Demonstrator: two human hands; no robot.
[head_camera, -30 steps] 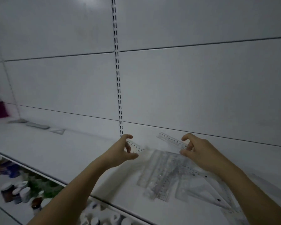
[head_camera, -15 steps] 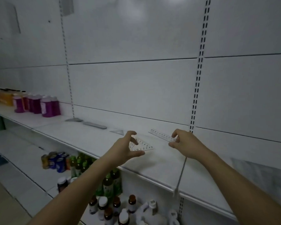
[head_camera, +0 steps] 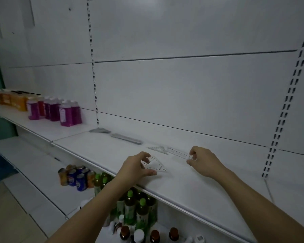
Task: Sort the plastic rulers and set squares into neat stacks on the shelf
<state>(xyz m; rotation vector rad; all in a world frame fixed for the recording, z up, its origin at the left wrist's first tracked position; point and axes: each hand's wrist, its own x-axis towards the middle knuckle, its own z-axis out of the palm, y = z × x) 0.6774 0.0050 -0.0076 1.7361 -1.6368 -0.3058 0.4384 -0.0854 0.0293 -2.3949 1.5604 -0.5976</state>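
In the head view, the left hand [head_camera: 136, 166] pinches a small clear set square [head_camera: 156, 165] between thumb and curled fingers, holding it just over the white shelf [head_camera: 191, 188] near its front edge. At about 2 o'clock from it, the right hand [head_camera: 203, 161] pinches the near end of a clear ruler [head_camera: 179, 153], fingers clamped on it. Between the hands, toward 12 o'clock, another set square [head_camera: 157, 149] lies flat on the shelf. Farther toward 10 o'clock lie a ruler stack [head_camera: 126, 138] and a set square stack [head_camera: 99, 131]. Purple bottles [head_camera: 65, 114] stand beyond, at 10 o'clock.
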